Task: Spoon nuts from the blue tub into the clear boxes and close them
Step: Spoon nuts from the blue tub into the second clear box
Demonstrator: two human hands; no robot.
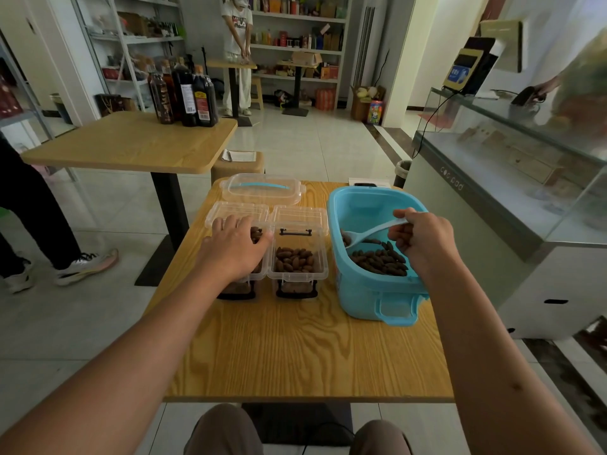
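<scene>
"FILA" stands on a standing person's white shirt (237, 26).

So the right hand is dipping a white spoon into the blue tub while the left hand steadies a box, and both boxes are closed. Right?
Not quite. The head view shows both boxes open, lids tipped back. The rest holds: right hand, spoon, tub, left hand.
</scene>
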